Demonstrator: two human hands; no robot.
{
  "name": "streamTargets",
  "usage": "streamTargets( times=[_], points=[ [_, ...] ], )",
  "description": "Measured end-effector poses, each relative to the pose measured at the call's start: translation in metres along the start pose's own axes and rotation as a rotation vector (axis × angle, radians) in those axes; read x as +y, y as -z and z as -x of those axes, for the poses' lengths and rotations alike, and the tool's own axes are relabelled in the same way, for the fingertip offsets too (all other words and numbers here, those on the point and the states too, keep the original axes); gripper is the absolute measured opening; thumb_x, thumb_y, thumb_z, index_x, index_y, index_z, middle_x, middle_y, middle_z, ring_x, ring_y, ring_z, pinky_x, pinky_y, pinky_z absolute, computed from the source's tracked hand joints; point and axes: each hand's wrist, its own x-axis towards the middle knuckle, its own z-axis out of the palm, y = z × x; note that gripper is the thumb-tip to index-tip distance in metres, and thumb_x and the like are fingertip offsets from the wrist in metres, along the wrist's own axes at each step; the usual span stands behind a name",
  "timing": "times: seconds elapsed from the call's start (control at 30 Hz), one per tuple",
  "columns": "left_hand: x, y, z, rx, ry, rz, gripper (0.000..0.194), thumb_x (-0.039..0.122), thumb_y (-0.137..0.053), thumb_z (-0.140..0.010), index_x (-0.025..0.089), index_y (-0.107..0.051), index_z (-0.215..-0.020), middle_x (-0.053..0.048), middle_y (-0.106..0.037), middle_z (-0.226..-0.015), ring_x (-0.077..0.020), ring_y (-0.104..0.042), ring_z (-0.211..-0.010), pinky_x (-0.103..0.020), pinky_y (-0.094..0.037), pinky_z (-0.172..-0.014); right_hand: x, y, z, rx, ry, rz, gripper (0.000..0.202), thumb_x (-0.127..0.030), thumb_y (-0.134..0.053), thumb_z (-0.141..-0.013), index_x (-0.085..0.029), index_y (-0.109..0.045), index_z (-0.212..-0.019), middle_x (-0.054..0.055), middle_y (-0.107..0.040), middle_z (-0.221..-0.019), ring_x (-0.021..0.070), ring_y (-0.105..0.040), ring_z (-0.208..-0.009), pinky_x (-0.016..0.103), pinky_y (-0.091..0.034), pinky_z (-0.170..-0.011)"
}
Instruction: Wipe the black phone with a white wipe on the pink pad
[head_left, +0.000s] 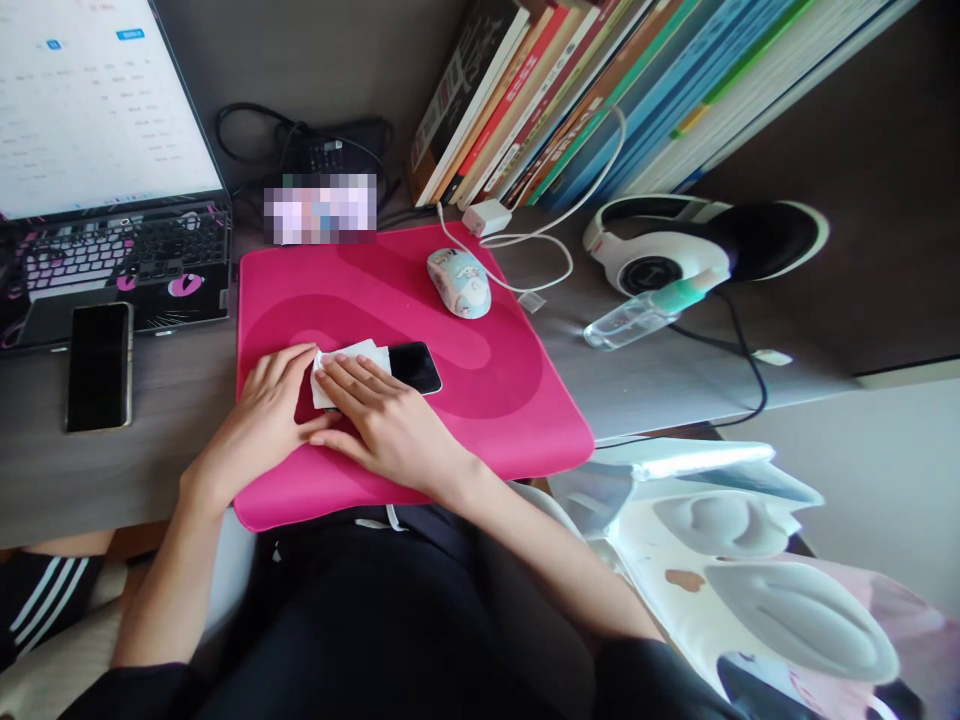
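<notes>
A phone with a dark screen (417, 367) lies on the pink desk mat (360, 275), partly covered by a white tissue (371, 352). My right hand (386, 415) rests on the tissue, its fingers stretched out and pressing it flat against the phone. At the phone's left end, my left hand (274, 400) has its thumb and fingers apart around the edge, touching it and the tissue's corner. The part of the phone under the tissue and fingers is hidden.
A patterned mouse (459, 283) sits on the mat's upper part. Left are a laptop (127, 270) and another phone (99, 366). Toward the right lie a white charger (487, 217) with cable, headphones (652, 250) and a spray bottle (637, 318). Books (525, 110) stand behind.
</notes>
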Motion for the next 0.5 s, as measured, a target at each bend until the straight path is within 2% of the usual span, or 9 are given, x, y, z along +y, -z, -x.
streamTargets(
  times=[0.13,0.33,0.5],
  points=[
    [0.001,0.001,-0.001,-0.002,0.009,-0.002,0.071,0.031,-0.07,-0.099,0.027,-0.038,-0.163,-0.012,-0.045,-0.166,-0.0323,-0.041,-0.156,-0.053,-0.035,-0.131,0.0,0.005,0.014,-0.021,0.046,-0.009,0.071,-0.06,-0.048,-0.11,-0.007,-0.056,-0.157,0.018,-0.055,-0.163,0.0293,-0.047,-0.158,0.05,-0.035,-0.135],
    [-0.002,0.002,0.0,-0.028,-0.002,-0.016,0.067,0.028,-0.068,-0.1,0.032,-0.043,-0.162,-0.008,-0.042,-0.169,-0.0315,-0.038,-0.158,-0.054,-0.035,-0.131,-0.001,0.013,0.028,-0.016,0.073,0.019,0.065,-0.053,-0.047,-0.113,-0.006,-0.057,-0.156,0.017,-0.056,-0.163,0.0292,-0.049,-0.156,0.048,-0.039,-0.133],
    [0.001,0.003,0.0,-0.014,-0.007,-0.023,0.065,0.044,-0.067,-0.103,0.033,-0.042,-0.162,-0.008,-0.043,-0.169,-0.0315,-0.039,-0.158,-0.054,-0.036,-0.131,0.005,0.025,0.044,0.023,0.041,0.103,0.059,-0.048,-0.05,-0.113,-0.004,-0.062,-0.151,0.018,-0.062,-0.156,0.0308,-0.057,-0.149,0.05,-0.047,-0.128]
  ],
)
